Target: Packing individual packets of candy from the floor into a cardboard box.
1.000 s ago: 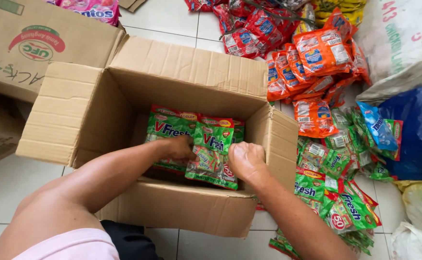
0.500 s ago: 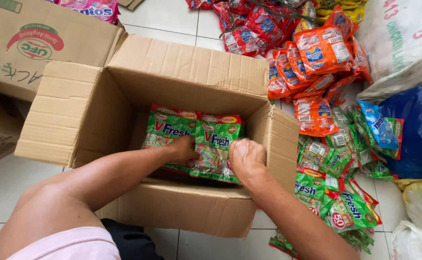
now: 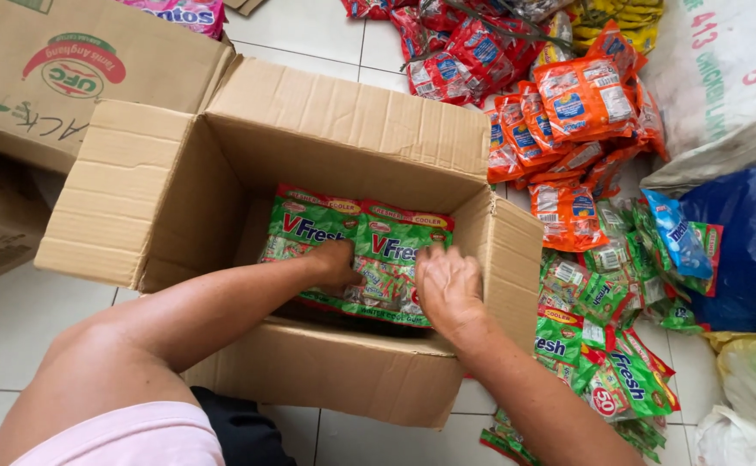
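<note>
Inside box [image 3: 343, 129], left hand [image 3: 336, 263], right hand [image 3: 449, 289] flat on green packets [image 3: 378, 242].

— What carries it all?

— A floor of pale square tiles [image 3: 15, 319]. The open brown cardboard box [image 3: 343, 129] stands on it, around both hands.

— And beyond the right hand?

— Loose green candy packets [image 3: 602, 345] just beside it, orange snack packets [image 3: 568, 112] farther out, red packets [image 3: 464, 52] beyond those.

— Past the left hand?

— A second, printed brown cardboard carton [image 3: 41, 95], touching the box.
</note>
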